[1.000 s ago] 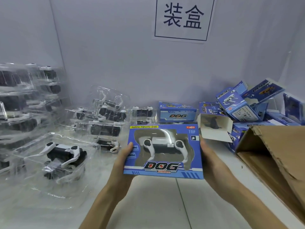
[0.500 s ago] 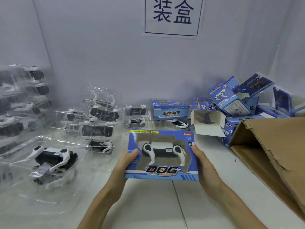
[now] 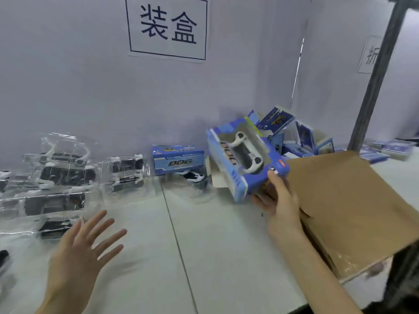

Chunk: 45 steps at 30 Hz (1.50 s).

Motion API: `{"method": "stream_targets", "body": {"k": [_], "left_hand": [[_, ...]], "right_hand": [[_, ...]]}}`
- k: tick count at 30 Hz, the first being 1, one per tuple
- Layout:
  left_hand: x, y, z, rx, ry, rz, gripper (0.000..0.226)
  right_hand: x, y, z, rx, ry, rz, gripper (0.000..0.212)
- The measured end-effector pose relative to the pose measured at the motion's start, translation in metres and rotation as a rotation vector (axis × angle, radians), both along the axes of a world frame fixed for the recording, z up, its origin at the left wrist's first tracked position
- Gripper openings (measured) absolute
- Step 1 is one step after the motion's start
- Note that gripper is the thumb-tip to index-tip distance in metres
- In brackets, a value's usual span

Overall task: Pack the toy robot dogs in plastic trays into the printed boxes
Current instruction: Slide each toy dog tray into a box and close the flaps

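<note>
"One hand is free, see? The left hand [image 3: 86, 248] hovers flat over the table [image 3: 204, 257], fingers spread, holding nothing."

"And the right hand [image 3: 281, 200]?"

"It's clasped round the lower end of a printed box [image 3: 240, 184], held tilted in the air just beside the flap of the brown carton [image 3: 353, 200]. A toy dog [image 3: 246, 155] shows through its window, so I'd say that one's packed and on its way in."

"Then what?"

"I'd guess it wants lowering into the carton, while the left hand goes for another of the clear trays [image 3: 61, 173] with dogs, off to the left. Farther back, an upright box [image 3: 178, 162] stands by the wall, with a heap of loose boxes [image 3: 294, 141] behind the carton."
</note>
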State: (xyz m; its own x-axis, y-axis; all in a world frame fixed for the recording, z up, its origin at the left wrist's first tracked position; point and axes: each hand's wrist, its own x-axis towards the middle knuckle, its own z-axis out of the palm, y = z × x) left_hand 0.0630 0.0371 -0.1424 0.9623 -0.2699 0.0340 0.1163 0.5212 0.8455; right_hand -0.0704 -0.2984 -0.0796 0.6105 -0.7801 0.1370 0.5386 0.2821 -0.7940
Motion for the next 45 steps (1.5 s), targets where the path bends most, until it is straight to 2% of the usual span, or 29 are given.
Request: {"method": "stream_targets", "body": {"k": [2,3,7,9,11,13,15,18,20,24,27,30,33,34,35,37,39,40,42,45], "left_hand": [[0.000,-0.004,0.000,0.027,-0.013,-0.005,0.049],[-0.001,-0.006,-0.001,0.043,-0.024,-0.004,0.049],[-0.003,-0.011,-0.002,0.089,-0.038,0.002,0.049],[-0.003,-0.011,-0.002,0.100,-0.037,0.006,0.048],[-0.004,-0.011,-0.001,0.122,-0.038,0.005,0.048],[-0.006,-0.012,0.000,0.145,-0.044,0.004,0.048],[-0.009,-0.013,0.001,0.161,-0.046,0.003,0.048],[-0.012,-0.015,0.004,0.180,-0.051,-0.005,0.050],[-0.013,-0.016,0.004,0.190,-0.054,-0.011,0.051],[-0.016,-0.018,0.002,0.207,-0.056,-0.025,0.058],[-0.018,-0.019,0.000,0.219,-0.062,-0.015,0.057],[-0.019,-0.019,0.000,0.229,-0.052,-0.016,0.057],[-0.020,-0.020,0.003,0.237,-0.047,-0.007,0.056],[-0.020,-0.020,0.004,0.236,-0.049,-0.005,0.055],[-0.020,-0.020,0.005,0.236,-0.053,-0.001,0.055],[-0.023,-0.020,0.005,0.242,-0.054,0.007,0.054],[-0.027,-0.022,0.003,0.245,-0.047,0.007,0.053],[-0.028,-0.022,0.002,0.244,-0.044,0.008,0.053],[-0.029,-0.022,0.002,0.244,-0.031,0.012,0.053],[-0.024,-0.020,0.005,0.227,-0.017,-0.001,0.055]], "right_hand": [[0.002,-0.009,0.005,0.174,-0.146,-0.124,0.045],[0.003,-0.010,0.003,0.200,-0.141,-0.170,0.051],[0.006,-0.003,-0.022,0.138,0.042,-0.255,0.068],[0.007,-0.002,-0.029,0.117,0.084,-0.289,0.066],[0.009,0.000,-0.030,0.052,0.145,-0.295,0.054],[0.013,0.001,-0.027,-0.074,0.196,-0.286,0.043],[0.019,0.000,-0.017,-0.204,0.195,-0.280,0.042],[0.039,-0.015,0.013,-0.516,0.206,-0.359,0.047],[0.059,-0.031,0.034,-0.751,0.268,-0.466,0.057],[0.106,-0.076,0.058,-1.157,0.685,-0.550,0.096],[0.131,-0.102,0.056,-1.277,0.934,-0.451,0.109],[0.140,-0.117,0.049,-1.381,0.972,-0.451,0.090],[0.143,-0.123,0.055,-1.393,0.832,-0.599,0.060],[0.144,-0.123,0.058,-1.381,0.799,-0.610,0.060],[0.145,-0.122,0.062,-1.380,0.794,-0.578,0.069],[0.150,-0.118,0.065,-1.435,0.888,-0.427,0.099],[0.153,-0.113,0.063,-1.518,1.000,-0.361,0.114],[0.154,-0.113,0.059,-1.533,1.039,-0.372,0.113],[0.155,-0.113,0.049,-1.531,1.077,-0.458,0.099],[0.154,-0.113,0.044,-1.440,0.981,-0.589,0.073]]}}
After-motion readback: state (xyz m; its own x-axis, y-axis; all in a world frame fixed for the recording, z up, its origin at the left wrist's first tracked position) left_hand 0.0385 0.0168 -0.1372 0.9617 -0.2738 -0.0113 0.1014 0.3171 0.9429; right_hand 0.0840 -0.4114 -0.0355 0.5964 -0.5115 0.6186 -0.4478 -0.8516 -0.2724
